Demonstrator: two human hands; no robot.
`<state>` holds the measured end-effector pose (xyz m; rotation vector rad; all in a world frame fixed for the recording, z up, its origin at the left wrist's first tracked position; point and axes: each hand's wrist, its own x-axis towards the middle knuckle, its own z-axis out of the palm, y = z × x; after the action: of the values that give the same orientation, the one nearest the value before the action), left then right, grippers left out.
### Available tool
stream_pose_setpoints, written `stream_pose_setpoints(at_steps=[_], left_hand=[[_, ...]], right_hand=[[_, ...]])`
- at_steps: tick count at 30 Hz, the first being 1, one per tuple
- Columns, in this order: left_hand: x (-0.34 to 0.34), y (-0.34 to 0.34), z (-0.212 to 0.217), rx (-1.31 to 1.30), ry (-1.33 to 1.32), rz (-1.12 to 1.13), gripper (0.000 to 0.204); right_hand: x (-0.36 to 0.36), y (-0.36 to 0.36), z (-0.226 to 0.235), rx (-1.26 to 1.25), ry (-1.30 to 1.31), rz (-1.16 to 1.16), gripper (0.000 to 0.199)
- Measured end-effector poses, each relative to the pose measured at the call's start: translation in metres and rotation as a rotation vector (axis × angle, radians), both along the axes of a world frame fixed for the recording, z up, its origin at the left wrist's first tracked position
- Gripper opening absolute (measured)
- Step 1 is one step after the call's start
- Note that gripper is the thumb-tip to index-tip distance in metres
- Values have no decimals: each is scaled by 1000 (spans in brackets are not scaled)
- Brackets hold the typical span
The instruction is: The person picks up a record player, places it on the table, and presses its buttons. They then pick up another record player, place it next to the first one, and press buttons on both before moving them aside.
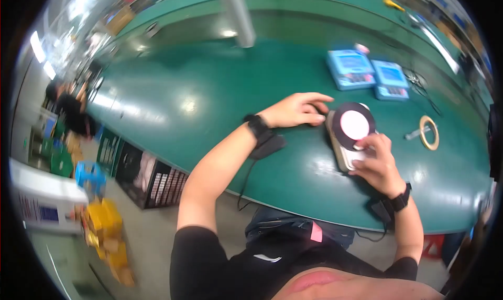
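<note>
A black disc [340, 135] with a white, pink-edged round centre [354, 124] lies on a pale, oblong block [341, 159] on the green table. My right hand [376, 164] reaches over the near end of this block. Its fingers are curled, one tip at the disc's lower edge and the thumb lower down on the pale surface. Whatever lies between these fingers is too small to make out. Just left of the block, my left hand [298, 111] hovers or rests with fingers loosely stretched and nothing in them. Both wrists wear black bands with a dark box attached.
Two blue devices with screens [352, 69] stand behind the disc, cables beside them. A tan tape roll [429, 133] lies at the right. A grey post [237, 17] rises from the table's far side. A black crate [152, 179] sits below the left edge; another person [73, 111] is farther left.
</note>
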<state>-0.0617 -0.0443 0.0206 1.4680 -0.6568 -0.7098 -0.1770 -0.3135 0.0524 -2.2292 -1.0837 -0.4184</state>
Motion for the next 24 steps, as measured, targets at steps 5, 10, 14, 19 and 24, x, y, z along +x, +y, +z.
stream_pose_setpoints(at_steps=[5, 10, 14, 19, 24], left_hand=[[2, 9, -15, 30, -1, 63, 62], [-7, 11, -3, 75, -68, 80, 62], [-12, -1, 1, 77, -73, 110, 61], [-12, -2, 2, 86, -36, 131, 57], [-11, 4, 0, 96, -34, 138, 57]], right_hand=[[17, -31, 2, 268, 133, -3, 32], [23, -87, 25, 513, 149, -131, 30], [28, -154, 24, 441, -102, -369, 28], [14, -246, 6, 491, -163, -611, 23], [-10, -310, -15, 765, -84, -700, 13]])
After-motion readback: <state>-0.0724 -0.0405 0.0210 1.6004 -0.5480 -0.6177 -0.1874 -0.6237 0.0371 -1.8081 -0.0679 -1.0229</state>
